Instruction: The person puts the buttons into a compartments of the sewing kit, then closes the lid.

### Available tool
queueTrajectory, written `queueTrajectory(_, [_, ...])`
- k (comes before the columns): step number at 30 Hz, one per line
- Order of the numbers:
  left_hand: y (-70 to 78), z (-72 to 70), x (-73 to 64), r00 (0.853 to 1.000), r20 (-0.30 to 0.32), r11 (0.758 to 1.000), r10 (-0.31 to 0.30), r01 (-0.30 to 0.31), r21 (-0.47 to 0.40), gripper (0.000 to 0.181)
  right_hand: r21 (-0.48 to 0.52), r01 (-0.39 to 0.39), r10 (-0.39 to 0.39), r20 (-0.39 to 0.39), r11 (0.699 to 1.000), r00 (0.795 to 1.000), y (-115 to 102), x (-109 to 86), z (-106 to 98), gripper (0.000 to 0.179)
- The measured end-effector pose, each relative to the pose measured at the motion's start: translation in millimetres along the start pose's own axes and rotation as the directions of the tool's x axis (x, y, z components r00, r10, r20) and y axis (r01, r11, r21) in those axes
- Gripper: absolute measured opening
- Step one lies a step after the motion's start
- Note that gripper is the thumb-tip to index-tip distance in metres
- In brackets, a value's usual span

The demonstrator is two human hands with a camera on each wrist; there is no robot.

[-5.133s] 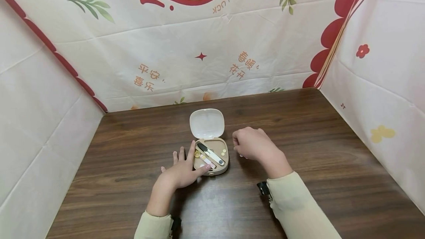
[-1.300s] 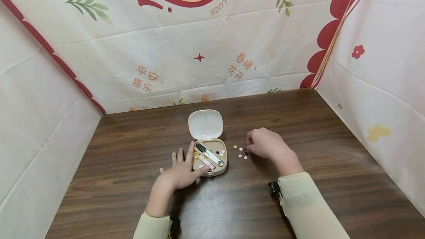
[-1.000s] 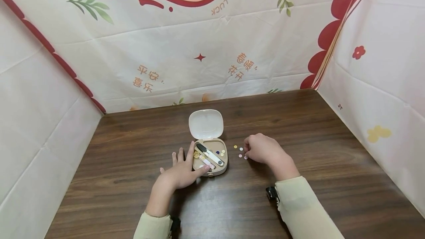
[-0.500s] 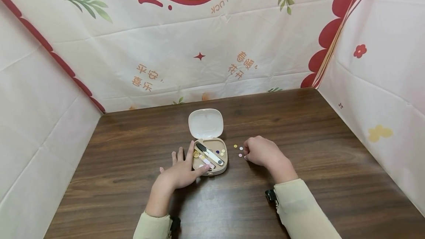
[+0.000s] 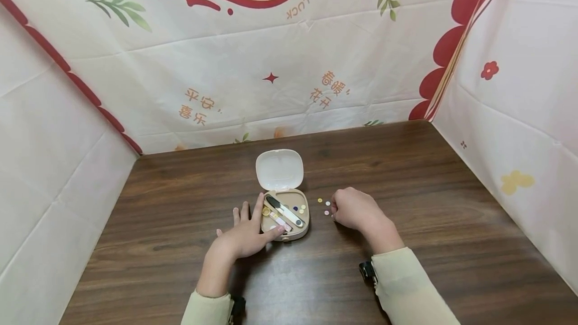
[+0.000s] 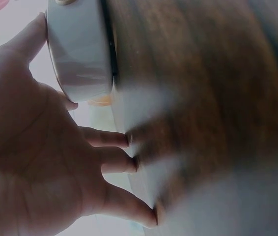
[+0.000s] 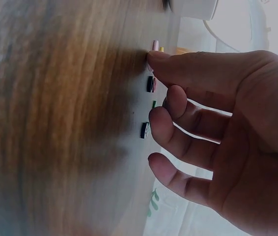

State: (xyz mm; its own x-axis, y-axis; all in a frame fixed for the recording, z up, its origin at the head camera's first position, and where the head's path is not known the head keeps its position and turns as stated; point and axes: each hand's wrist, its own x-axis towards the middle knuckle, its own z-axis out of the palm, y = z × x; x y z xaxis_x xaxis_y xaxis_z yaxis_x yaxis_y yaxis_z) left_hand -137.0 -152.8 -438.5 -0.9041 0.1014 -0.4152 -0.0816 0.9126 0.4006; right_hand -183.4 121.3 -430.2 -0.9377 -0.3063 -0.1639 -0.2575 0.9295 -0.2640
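A beige sewing box (image 5: 293, 236) stands with its white lid (image 5: 280, 170) raised. Snips (image 5: 284, 209) with a black tip and pale handle lie across it, beside a gold ring-shaped piece (image 5: 266, 211) and a dark blue button (image 5: 295, 208). My left hand (image 5: 244, 238) rests spread against the box's left and front sides. My right hand (image 5: 356, 209) is low over the table, fingers curled, its fingertips at a pink button (image 7: 150, 66). Left of it lie a yellow button (image 5: 319, 200), a white button (image 5: 327, 203) and another pink button (image 5: 326, 212).
Beneath the right hand, in its wrist view, stand edge-on a black button (image 7: 151, 84), a green button (image 7: 154, 104) and a dark-and-white button (image 7: 145, 130). A printed white cloth (image 5: 244, 64) hangs behind the wooden table (image 5: 289, 285).
Over the last second my right hand has shifted slightly left and nearer, covering the lower pink button. A dark blue button has come into the box since the oldest frame. The left hand stays put.
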Motion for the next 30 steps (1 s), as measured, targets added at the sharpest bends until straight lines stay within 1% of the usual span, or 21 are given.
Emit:
queueTrajectory(3, [-0.1, 0.4, -0.7, 1.0, 0.0, 1.0, -0.001, 0.001, 0.001, 0.103, 0.0, -0.001, 0.001, 0.001, 1.0, 1.0, 0.1, -0.6, 0.6, 0.03])
queueTrajectory(9, [-0.2, -0.5, -1.2, 1.0, -0.006, 1.0, -0.001, 0.001, 0.0, 0.103, -0.006, 0.009, -0.009, -0.028, 1.0, 1.0, 1.2, -0.9, 1.0, 0.032])
queueTrajectory(17, [-0.6, 0.1, -0.5, 1.0, -0.002, 1.0, -0.004, 0.004, -0.001, 0.103, -0.01, 0.007, -0.007, -0.03, 1.0, 1.0, 1.7, -0.8, 3.3, 0.034])
queueTrajectory(21, [-0.4, 0.3, -0.9, 1.0, -0.006, 1.0, -0.003, 0.003, 0.0, 0.103, -0.019, -0.009, 0.009, -0.02, 1.0, 1.0, 0.6, -1.5, 3.3, 0.034])
queueTrajectory(26, [-0.2, 0.6, -2.1, 1.0, -0.006, 1.0, 0.004, -0.004, 0.006, 0.101, -0.033, -0.024, 0.024, 0.005, 0.999, 1.0, -0.5, -2.3, 3.7, 0.029])
queueTrajectory(30, [0.3, 0.6, -1.8, 1.0, -0.005, 1.0, 0.006, -0.006, 0.005, 0.101, -0.04, -0.023, 0.023, 0.001, 0.999, 1.0, -0.2, -2.5, 4.0, 0.03])
